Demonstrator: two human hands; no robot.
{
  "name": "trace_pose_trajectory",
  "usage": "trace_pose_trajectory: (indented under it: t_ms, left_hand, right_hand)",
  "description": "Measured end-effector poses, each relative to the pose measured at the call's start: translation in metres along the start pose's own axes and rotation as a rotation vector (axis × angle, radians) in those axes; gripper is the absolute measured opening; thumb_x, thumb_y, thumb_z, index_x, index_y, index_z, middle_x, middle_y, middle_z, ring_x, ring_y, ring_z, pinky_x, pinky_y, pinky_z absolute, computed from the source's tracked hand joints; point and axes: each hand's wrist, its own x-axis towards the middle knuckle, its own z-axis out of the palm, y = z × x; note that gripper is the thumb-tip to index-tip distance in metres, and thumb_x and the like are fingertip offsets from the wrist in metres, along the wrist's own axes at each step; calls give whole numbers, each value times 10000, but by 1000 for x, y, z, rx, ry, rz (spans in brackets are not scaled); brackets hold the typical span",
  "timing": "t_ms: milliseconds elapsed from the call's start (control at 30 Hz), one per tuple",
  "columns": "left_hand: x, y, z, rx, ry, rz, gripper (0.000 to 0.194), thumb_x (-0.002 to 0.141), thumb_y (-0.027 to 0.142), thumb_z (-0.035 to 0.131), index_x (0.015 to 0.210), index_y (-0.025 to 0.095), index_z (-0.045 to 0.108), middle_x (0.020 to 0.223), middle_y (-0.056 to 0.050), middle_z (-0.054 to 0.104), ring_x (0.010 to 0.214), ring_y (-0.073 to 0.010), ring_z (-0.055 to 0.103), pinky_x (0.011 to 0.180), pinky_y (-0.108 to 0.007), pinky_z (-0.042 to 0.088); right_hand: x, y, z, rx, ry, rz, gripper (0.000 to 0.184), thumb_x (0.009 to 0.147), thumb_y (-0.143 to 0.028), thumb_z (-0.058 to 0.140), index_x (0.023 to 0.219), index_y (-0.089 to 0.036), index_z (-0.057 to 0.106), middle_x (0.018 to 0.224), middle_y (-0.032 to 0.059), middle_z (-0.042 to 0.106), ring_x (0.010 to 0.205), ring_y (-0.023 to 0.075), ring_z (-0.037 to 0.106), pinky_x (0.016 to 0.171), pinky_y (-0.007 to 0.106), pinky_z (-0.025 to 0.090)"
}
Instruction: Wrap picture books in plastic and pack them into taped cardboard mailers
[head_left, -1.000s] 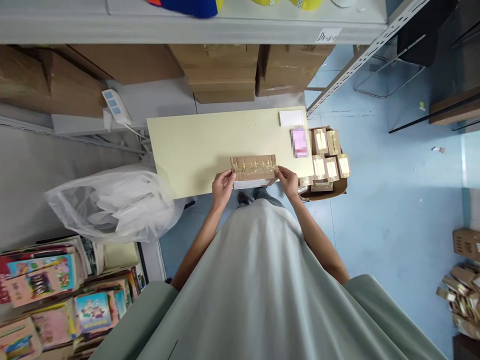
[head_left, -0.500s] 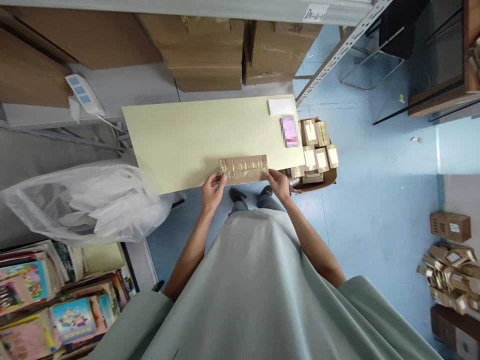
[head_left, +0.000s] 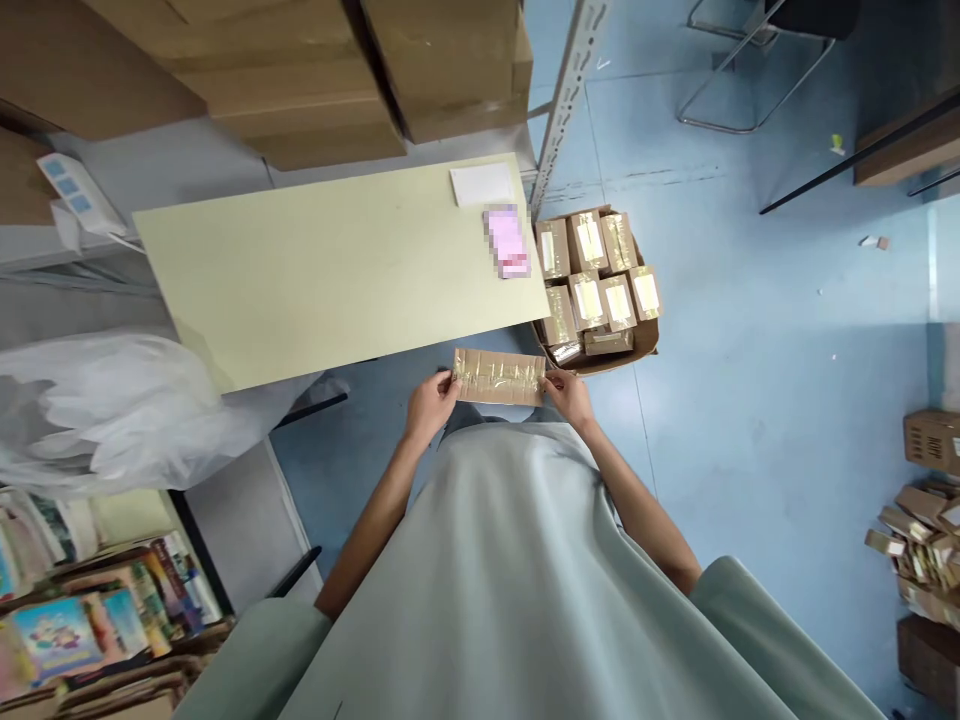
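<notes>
A long flat cardboard package (head_left: 499, 377) wrapped in shiny clear tape hangs in front of my body, past the near edge of the pale yellow table (head_left: 315, 280). My left hand (head_left: 430, 404) grips its left end with closed fingers. My right hand (head_left: 570, 396) pinches its right end. Just right of the table stands an open carton (head_left: 645, 345) filled with several small taped cardboard boxes (head_left: 589, 240).
A white card (head_left: 484, 184) and a pink item (head_left: 507, 241) lie at the table's far right. Large cardboard boxes (head_left: 315, 80) sit beyond it. A bulging clear plastic bag (head_left: 97, 410) is at left, books (head_left: 90, 620) lower left, more small boxes (head_left: 922, 540) on the blue floor at right.
Both hands lifted the taped package off the table's near edge and drew it back toward my body. The view swung right and down.
</notes>
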Motion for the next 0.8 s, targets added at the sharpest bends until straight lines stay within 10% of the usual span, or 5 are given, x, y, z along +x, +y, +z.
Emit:
trace_pose_trajectory:
  t_ms: [400, 800]
  left_hand:
    - [-1, 109, 275, 5, -309, -200, 204, 961, 299, 737, 1085, 222, 879, 1222, -133, 868, 1226, -353, 793, 1068, -412, 590]
    - [28, 116, 363, -198, -340, -233, 431, 975, 410, 761, 1337, 176, 788, 1412, -181, 798, 1343, -349, 731, 1146, -422, 541]
  right_hand:
    - [27, 227, -148, -59, 198, 151, 462, 1025, -495, 626, 1295, -165, 804, 1163, 186, 846, 1081, 344, 806, 1079, 537, 615]
    - [67, 249, -186, -56, 198, 200, 583, 1014, -538, 629, 1361, -92, 771, 1287, 267, 806, 1196, 399, 777, 1133, 577, 576]
